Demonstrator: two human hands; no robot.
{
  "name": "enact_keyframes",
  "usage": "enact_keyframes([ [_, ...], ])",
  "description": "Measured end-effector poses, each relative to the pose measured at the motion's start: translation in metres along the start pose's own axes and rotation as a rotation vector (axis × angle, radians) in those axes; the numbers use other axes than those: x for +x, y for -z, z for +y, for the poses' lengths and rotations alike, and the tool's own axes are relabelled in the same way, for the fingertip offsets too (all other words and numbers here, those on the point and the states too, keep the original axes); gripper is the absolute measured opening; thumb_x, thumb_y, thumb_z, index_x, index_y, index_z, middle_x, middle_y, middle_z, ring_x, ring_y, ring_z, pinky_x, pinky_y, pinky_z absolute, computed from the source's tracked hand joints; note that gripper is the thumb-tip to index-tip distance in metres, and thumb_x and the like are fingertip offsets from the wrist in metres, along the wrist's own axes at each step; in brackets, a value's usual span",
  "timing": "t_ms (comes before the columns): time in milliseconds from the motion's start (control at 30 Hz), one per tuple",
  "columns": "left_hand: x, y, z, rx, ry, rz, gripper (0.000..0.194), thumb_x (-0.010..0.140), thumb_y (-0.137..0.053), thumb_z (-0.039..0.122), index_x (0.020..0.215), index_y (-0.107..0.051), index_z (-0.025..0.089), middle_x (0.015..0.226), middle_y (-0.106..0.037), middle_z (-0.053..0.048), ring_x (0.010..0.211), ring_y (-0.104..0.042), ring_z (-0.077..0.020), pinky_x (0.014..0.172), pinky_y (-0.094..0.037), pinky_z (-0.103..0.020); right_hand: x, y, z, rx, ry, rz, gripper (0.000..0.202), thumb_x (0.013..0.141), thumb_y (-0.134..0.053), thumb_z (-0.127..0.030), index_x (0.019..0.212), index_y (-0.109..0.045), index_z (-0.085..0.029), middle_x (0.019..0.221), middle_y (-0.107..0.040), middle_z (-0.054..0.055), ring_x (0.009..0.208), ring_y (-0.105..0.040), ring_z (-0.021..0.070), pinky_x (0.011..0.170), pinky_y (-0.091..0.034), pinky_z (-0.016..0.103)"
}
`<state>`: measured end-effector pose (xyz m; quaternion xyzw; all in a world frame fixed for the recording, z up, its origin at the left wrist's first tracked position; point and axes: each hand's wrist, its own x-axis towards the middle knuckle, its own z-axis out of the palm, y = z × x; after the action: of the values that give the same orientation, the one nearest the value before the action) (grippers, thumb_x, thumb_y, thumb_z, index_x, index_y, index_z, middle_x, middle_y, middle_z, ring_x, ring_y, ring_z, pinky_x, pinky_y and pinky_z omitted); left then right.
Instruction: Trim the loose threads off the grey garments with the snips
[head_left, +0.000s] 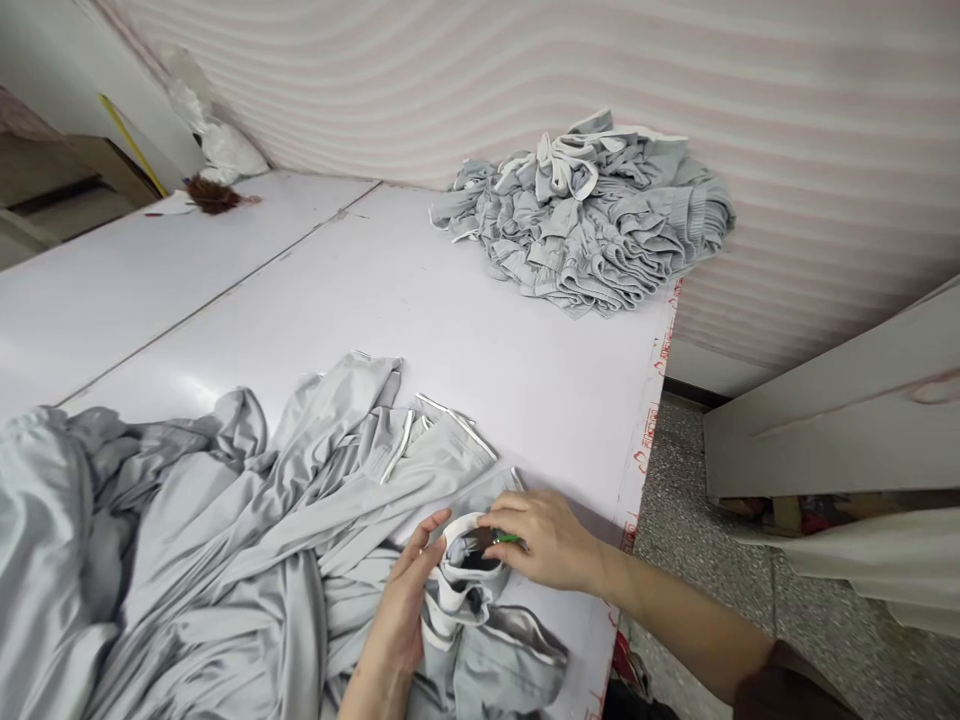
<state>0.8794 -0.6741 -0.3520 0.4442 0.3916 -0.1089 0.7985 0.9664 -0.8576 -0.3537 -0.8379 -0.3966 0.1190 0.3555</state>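
Note:
My left hand pinches the white-edged opening of a grey garment between thumb and fingers, at the front of the table. Over the opposite side of that opening, my right hand is closed, with a small green-handled tool showing between its fingers. The rest of the tool is hidden, so its kind is unclear. Just below my hands lies another folded grey opening with a pale edge. A large loose heap of grey cloth, some edges trimmed in white, spreads to the left.
A bunched pile of grey garments with ribbed bands sits at the table's far right corner, against striped pink-and-white sheeting. A white plastic bag and a reddish-brown tuft lie far left. The white table's right edge drops to speckled floor.

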Motion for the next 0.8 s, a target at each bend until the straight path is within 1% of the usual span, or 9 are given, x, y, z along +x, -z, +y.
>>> enact_keyframes([
  [100,-0.001,-0.001,0.0,0.037,-0.008,-0.005,0.073,0.063,-0.082,0.037,0.127,-0.051,0.021,0.087,-0.075,-0.004,0.077,-0.07,-0.0225,0.065,-0.05,-0.028,0.001,-0.002,-0.001,0.019,-0.038,-0.009,0.02,0.088,-0.067,-0.03,0.107,-0.073,-0.025,0.096,-0.073,0.001,0.083,-0.067,0.0172,0.07,-0.047,0.027],
  [267,-0.003,-0.004,0.001,0.09,-0.016,-0.003,0.076,0.061,-0.082,0.042,0.128,-0.051,0.023,0.086,-0.074,-0.002,0.078,-0.068,-0.0217,0.068,-0.05,-0.028,0.001,-0.002,0.002,0.063,-0.087,-0.022,0.019,0.087,-0.068,-0.029,0.105,-0.074,-0.026,0.096,-0.073,0.0,0.083,-0.067,0.0166,0.069,-0.047,0.026],
  [367,-0.003,-0.004,-0.001,0.136,-0.046,-0.006,0.073,0.063,-0.081,0.046,0.127,-0.051,0.025,0.085,-0.072,0.0,0.078,-0.066,-0.0198,0.071,-0.049,-0.027,0.0,-0.001,0.002,0.083,-0.124,-0.027,0.017,0.087,-0.067,-0.027,0.102,-0.075,-0.025,0.094,-0.073,0.0,0.083,-0.067,0.0164,0.068,-0.046,0.025],
  [467,-0.002,-0.002,-0.002,0.206,-0.073,-0.023,0.072,0.067,-0.077,0.049,0.129,-0.05,0.028,0.08,-0.068,0.003,0.077,-0.064,-0.0181,0.074,-0.048,-0.027,0.0,-0.001,0.001,0.114,-0.11,-0.053,0.023,0.084,-0.07,-0.031,0.106,-0.073,-0.026,0.098,-0.072,0.0,0.084,-0.066,0.017,0.069,-0.046,0.026],
  [533,-0.003,-0.001,0.0,0.281,-0.098,-0.035,0.067,0.069,-0.074,0.051,0.128,-0.052,0.028,0.077,-0.065,0.004,0.079,-0.062,-0.0185,0.075,-0.047,-0.028,0.001,0.0,0.003,0.109,-0.106,-0.049,0.019,0.086,-0.068,-0.03,0.103,-0.074,-0.027,0.097,-0.072,0.0,0.084,-0.066,0.0169,0.069,-0.046,0.026],
  [567,-0.005,0.0,0.003,0.348,-0.117,-0.056,0.061,0.07,-0.073,0.051,0.123,-0.056,0.027,0.076,-0.064,0.003,0.078,-0.062,-0.0187,0.075,-0.047,-0.028,0.002,0.001,0.005,0.108,-0.127,-0.029,0.016,0.088,-0.065,-0.029,0.101,-0.074,-0.027,0.095,-0.071,0.0,0.083,-0.065,0.0165,0.07,-0.045,0.026],
  [633,-0.009,0.0,0.01,0.565,-0.182,-0.134,0.041,0.07,-0.072,0.051,0.099,-0.066,0.023,0.073,-0.062,0.001,0.075,-0.06,-0.0191,0.069,-0.046,-0.028,0.005,0.003,0.013,0.099,-0.231,0.046,0.015,0.089,-0.063,-0.03,0.099,-0.072,-0.025,0.096,-0.07,0.001,0.084,-0.064,0.0172,0.072,-0.044,0.028],
  [700,-0.012,-0.001,0.017,0.827,-0.321,-0.218,0.027,0.07,-0.072,0.046,0.073,-0.063,0.021,0.075,-0.063,-0.002,0.075,-0.058,-0.0201,0.064,-0.044,-0.027,0.009,0.005,0.023,0.088,-0.392,0.132,0.018,0.085,-0.065,-0.03,0.101,-0.068,-0.022,0.1,-0.067,0.004,0.089,-0.062,0.0203,0.074,-0.043,0.03],
  [800,-0.011,-0.004,0.021,1.006,-0.516,-0.288,0.02,0.074,-0.066,0.036,0.066,-0.055,0.022,0.09,-0.067,-0.006,0.084,-0.06,-0.022,0.067,-0.045,-0.029,0.015,0.004,0.035,0.116,-0.517,0.165,0.015,0.08,-0.064,-0.018,0.095,-0.063,-0.02,0.094,-0.067,0.004,0.087,-0.06,0.0215,0.074,-0.041,0.031],
])
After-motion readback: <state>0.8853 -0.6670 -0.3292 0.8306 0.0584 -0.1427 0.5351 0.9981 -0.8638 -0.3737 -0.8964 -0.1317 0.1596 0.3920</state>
